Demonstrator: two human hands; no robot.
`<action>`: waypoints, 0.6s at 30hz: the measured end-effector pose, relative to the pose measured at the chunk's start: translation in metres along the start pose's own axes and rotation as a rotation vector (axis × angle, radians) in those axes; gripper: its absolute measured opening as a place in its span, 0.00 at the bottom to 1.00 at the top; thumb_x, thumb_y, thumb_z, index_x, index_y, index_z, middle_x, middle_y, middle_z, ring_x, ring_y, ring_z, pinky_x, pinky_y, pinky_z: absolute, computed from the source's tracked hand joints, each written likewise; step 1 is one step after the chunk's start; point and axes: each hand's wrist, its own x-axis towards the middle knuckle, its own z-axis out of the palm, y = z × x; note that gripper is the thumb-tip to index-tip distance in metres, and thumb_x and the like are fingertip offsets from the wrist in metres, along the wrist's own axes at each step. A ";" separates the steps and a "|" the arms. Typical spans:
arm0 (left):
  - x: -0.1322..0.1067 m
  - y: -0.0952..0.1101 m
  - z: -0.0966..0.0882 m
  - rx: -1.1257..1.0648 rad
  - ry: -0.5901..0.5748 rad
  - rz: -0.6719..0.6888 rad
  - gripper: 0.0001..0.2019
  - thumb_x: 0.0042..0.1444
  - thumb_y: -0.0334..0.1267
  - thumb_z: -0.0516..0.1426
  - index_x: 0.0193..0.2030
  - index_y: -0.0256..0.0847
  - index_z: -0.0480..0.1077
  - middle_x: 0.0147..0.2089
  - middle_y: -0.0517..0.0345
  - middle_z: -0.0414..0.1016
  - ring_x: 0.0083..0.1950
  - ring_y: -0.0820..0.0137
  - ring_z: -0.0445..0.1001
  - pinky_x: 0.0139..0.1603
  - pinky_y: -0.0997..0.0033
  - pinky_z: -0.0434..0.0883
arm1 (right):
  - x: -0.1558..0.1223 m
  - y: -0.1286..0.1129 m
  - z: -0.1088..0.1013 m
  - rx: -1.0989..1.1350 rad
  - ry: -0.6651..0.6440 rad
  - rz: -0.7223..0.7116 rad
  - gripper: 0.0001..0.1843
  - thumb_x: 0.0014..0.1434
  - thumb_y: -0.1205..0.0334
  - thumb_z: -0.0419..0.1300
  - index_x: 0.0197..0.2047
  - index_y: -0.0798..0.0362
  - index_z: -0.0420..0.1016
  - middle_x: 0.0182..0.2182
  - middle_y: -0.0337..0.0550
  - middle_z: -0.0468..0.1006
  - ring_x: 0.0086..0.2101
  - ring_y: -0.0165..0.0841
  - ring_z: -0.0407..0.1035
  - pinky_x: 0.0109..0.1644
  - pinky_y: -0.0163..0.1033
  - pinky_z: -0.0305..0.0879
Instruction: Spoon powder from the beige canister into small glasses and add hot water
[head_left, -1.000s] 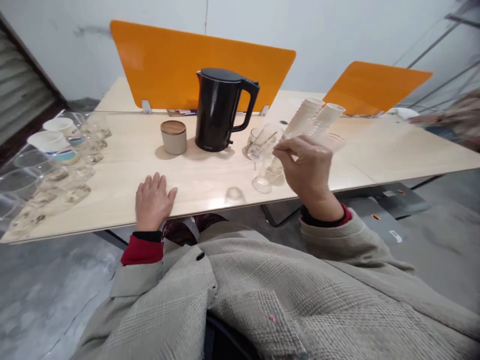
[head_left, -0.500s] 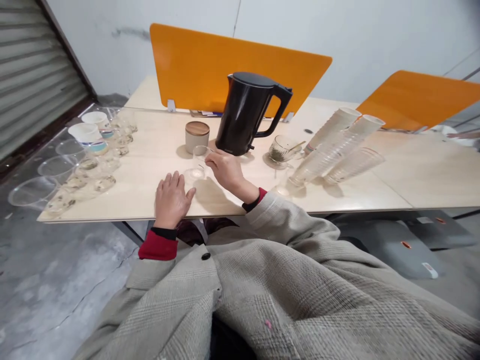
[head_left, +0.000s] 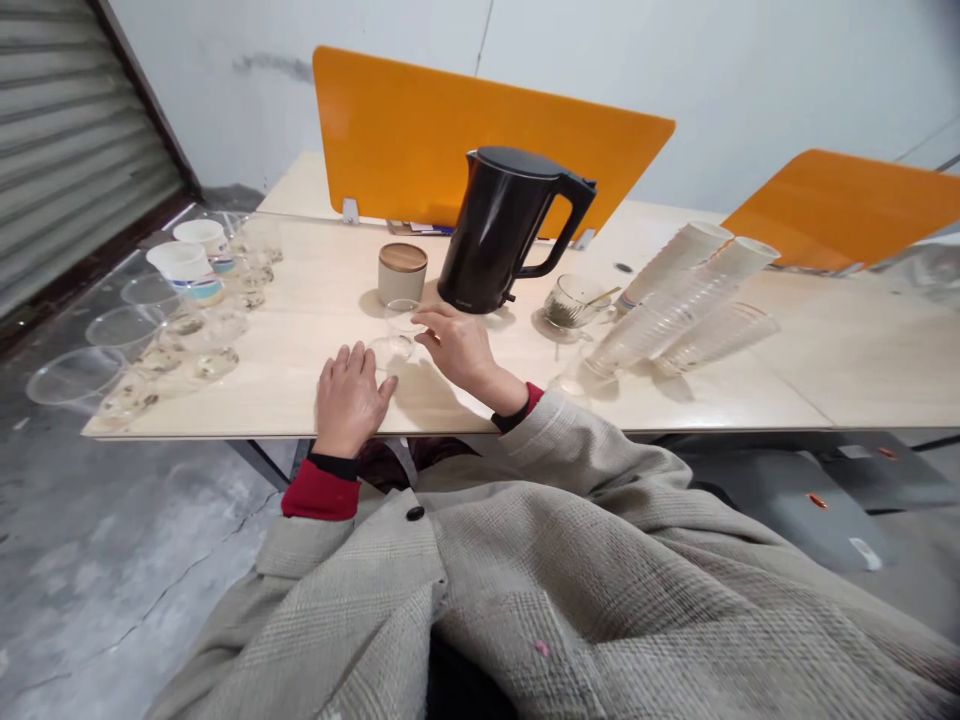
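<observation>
Glass (head_left: 402, 320) faint | right hand (head_left: 459, 347) at it, grip unclear | left hand (head_left: 349, 400) flat, empty

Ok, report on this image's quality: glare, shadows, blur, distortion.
Head view: the right hand shows no motion blur; the clear glass beside it barely stands out; pale glare streaks the black electric kettle; a soft shadow falls on the pale wooden tabletop; the wide lens bends the orange divider.

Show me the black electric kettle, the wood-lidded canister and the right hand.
Black electric kettle (head_left: 484, 235): head view, on its body.
Wood-lidded canister (head_left: 403, 258): head view, on its lid.
Right hand (head_left: 459, 348): head view, on the back of the hand.
</observation>
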 end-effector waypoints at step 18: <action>0.000 -0.003 0.004 -0.045 0.035 0.003 0.30 0.71 0.49 0.51 0.73 0.32 0.68 0.79 0.35 0.65 0.80 0.41 0.62 0.79 0.37 0.60 | 0.002 0.009 -0.003 0.083 0.003 -0.055 0.14 0.68 0.70 0.62 0.52 0.50 0.86 0.55 0.48 0.85 0.54 0.41 0.80 0.58 0.44 0.73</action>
